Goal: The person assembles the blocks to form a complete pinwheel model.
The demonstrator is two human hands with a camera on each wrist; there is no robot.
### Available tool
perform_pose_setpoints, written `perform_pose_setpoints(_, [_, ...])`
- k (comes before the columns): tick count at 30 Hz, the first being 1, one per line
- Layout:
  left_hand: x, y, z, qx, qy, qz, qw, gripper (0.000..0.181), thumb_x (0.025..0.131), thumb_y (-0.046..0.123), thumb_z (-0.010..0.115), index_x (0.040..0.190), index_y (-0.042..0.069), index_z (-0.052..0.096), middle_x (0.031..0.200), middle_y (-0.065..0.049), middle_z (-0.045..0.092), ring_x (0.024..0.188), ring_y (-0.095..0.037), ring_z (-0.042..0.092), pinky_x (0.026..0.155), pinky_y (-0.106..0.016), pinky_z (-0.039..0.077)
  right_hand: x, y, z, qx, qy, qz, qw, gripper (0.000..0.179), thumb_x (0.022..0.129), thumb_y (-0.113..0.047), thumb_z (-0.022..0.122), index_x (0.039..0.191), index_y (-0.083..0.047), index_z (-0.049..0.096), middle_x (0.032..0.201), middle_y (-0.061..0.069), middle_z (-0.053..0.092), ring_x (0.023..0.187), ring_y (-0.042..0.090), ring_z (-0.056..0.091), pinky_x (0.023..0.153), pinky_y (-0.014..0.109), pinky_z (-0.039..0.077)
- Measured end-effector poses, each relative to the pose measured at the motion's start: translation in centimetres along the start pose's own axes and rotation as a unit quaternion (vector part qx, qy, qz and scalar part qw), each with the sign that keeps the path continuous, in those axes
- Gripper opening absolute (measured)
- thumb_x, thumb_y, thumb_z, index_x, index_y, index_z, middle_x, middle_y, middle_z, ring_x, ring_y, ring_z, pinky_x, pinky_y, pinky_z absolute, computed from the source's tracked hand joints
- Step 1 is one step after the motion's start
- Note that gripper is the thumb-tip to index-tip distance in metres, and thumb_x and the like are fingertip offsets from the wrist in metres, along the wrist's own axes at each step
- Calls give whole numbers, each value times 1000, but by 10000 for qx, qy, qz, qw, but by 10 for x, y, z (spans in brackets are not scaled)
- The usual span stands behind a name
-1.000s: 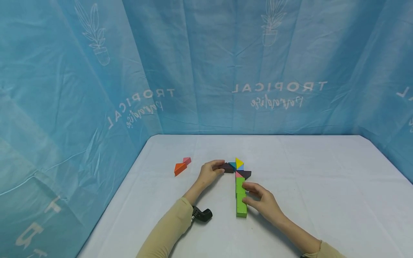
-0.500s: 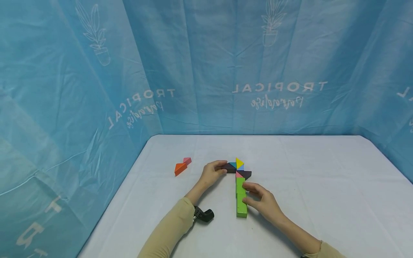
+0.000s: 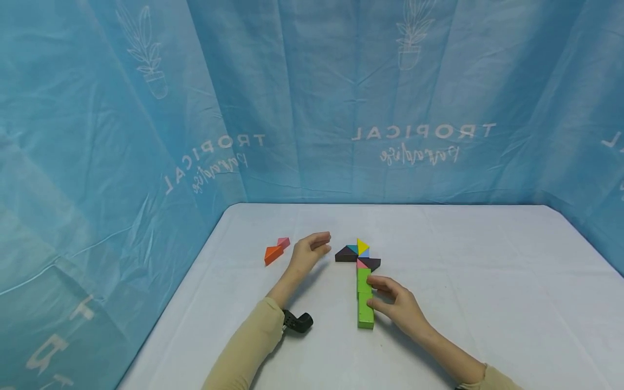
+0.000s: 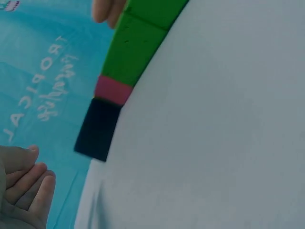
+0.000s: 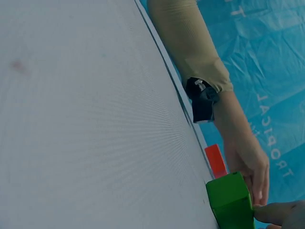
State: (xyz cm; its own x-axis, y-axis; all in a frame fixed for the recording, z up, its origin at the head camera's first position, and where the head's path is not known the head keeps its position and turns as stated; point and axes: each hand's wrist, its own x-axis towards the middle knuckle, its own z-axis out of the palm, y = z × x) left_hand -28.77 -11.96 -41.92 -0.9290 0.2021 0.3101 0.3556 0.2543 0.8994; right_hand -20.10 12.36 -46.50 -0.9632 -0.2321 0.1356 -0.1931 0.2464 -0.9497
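Note:
My left hand (image 3: 304, 254) is held over the table with nothing in its fingers, just left of a black triangular block (image 3: 346, 254). That block meets a teal block (image 3: 352, 248), a yellow triangle (image 3: 362, 246) and a light blue piece (image 3: 364, 253). Below them sit a second black block (image 3: 371, 263) and a pink piece (image 3: 361, 265). Two green blocks (image 3: 365, 311) run in a column toward the front. Along their right side, my right hand (image 3: 400, 306) rests its fingertips and thumb; the right wrist view shows the thumb (image 5: 276, 212) against a green block (image 5: 231, 200).
An orange triangular block (image 3: 273, 254) and a small pink block (image 3: 283, 242) lie to the left on the white table (image 3: 463, 260). A black wrist device (image 3: 298, 322) hangs off the left sleeve. Blue curtains (image 3: 312, 108) surround the table's back and left side.
My left hand first slid the left black block rightward against the teal piece. It then let go and drew back left. My right hand stayed at the green blocks.

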Motion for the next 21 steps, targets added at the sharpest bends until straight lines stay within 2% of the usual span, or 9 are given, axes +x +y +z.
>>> perform_pose_setpoints(3, [-3, 4, -17, -85, 210, 21, 9997, 34, 87, -5, 63, 120, -13, 56, 119, -28, 58, 112, -38, 56, 90, -31, 50, 0, 1, -1, 7, 9, -29, 10000, 48, 80, -13, 76, 125, -9, 58, 126, 6, 58, 116, 23, 54, 98, 32, 43])
perform_pose_setpoints(7, [-4, 2, -40, -235, 692, 32, 9973, 35, 87, -7, 63, 120, -16, 54, 119, -31, 56, 112, -40, 55, 90, -31, 49, 0, 1, -1, -3, 7, -58, 10000, 48, 80, -13, 76, 125, -8, 58, 126, 6, 58, 116, 23, 54, 98, 32, 44])
perform_pose_setpoints(10, [-2, -4, -56, -190, 1114, -69, 9936, 34, 87, -5, 63, 120, -12, 56, 119, -28, 58, 111, -37, 56, 89, -28, 50, 0, 2, -1, -15, 1, -77, 10000, 48, 81, -13, 76, 125, -8, 58, 126, 6, 58, 116, 23, 54, 98, 32, 44])
perform_pose_setpoints(15, [4, -35, -79, 95, 1562, -296, 9872, 34, 89, 3, 64, 122, -3, 59, 122, -21, 59, 113, -30, 56, 90, -26, 49, 1, 4, -1, -9, -8, -102, 9999, 48, 81, -13, 76, 125, -8, 58, 126, 6, 58, 116, 24, 54, 98, 32, 44])
perform_pose_setpoints(16, [4, -39, -82, 186, 1602, -351, 9863, 35, 89, 3, 64, 123, -3, 59, 123, -21, 59, 114, -30, 56, 92, -29, 48, 1, 4, -1, -7, -5, -99, 10000, 48, 81, -13, 76, 125, -8, 58, 126, 6, 58, 116, 24, 54, 98, 32, 44])
perform_pose_setpoints(17, [5, -47, -85, 280, 1674, -390, 9847, 35, 89, 5, 65, 123, -1, 59, 122, -19, 59, 114, -28, 56, 91, -28, 48, 1, 4, 0, -3, -2, -101, 9999, 48, 81, -13, 76, 125, -8, 58, 126, 6, 58, 116, 24, 54, 98, 32, 44])
perform_pose_setpoints(21, [2, -58, -88, 755, 1731, -551, 9805, 36, 88, 7, 67, 122, -3, 59, 122, -18, 60, 114, -27, 56, 96, -34, 46, 0, 4, 0, -1, -4, -96, 10000, 48, 81, -13, 76, 125, -9, 58, 126, 6, 58, 116, 24, 55, 98, 32, 44])
